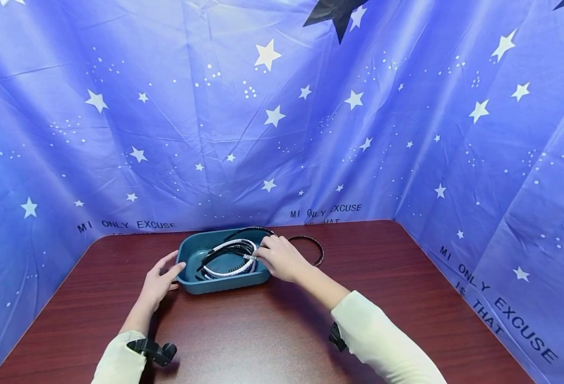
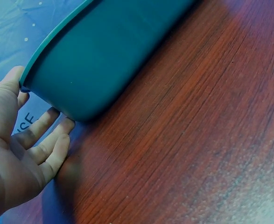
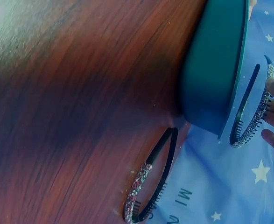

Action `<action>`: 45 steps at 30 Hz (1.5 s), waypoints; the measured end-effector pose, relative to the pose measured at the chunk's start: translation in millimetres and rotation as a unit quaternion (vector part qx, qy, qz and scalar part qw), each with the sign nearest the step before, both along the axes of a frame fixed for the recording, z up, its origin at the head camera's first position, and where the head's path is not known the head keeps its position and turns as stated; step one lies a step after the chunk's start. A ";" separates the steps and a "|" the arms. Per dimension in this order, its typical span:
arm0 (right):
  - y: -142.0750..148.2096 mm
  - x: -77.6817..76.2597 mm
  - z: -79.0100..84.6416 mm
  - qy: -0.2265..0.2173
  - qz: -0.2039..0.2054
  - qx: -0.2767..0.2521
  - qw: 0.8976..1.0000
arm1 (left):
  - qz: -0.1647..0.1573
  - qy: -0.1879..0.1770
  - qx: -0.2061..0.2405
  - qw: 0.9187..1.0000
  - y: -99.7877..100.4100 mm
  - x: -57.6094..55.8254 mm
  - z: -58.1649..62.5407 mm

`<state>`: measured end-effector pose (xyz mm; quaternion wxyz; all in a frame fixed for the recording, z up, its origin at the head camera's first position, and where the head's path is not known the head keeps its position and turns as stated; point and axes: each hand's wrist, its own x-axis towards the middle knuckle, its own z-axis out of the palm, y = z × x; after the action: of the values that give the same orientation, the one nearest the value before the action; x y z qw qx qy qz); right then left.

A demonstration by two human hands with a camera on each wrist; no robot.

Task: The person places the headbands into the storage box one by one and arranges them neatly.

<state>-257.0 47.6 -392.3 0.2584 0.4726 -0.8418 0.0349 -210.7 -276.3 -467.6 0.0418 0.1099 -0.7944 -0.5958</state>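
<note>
A teal plastic bin [image 1: 205, 288] holds several headbands, among them a white headband [image 1: 226, 246] and black toothed ones. My left hand [image 1: 159, 280] grips the bin's left end, thumb over the rim and the other fingers against the outside wall. At the right end, my right hand [image 1: 284, 258] pinches a black headband [image 3: 256, 123] covered in silver rhinestones, with comb teeth inside. In the right wrist view this headband shows beyond the bin's rim. The right palm hides part of the bin's right end in the head view.
Another black headband [image 3: 139, 189], studded with coloured rhinestones, lies on the dark red wooden table [image 1: 243, 336] to the right of the bin. Blue star-print cloth [image 1: 224, 133] hangs behind the table and along both sides. A black arc [image 1: 250, 230] shows at the bin's back rim.
</note>
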 end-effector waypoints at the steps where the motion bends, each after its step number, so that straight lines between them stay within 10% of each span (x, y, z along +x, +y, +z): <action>1: -1.6 0.6 -0.2 0.001 0.002 -0.001 1.000 | 0.000 0.000 -0.001 1.000 0.0 0.1 0.0; 45: -50.9 12.3 -19.0 -0.034 -0.047 0.078 0.995 | 0.004 0.008 0.004 1.000 0.8 1.6 1.1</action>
<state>-244.7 -3.3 -411.2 0.1934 0.4494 -0.8717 -0.0271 -209.1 -275.5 -466.6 0.0502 0.1081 -0.7915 -0.5994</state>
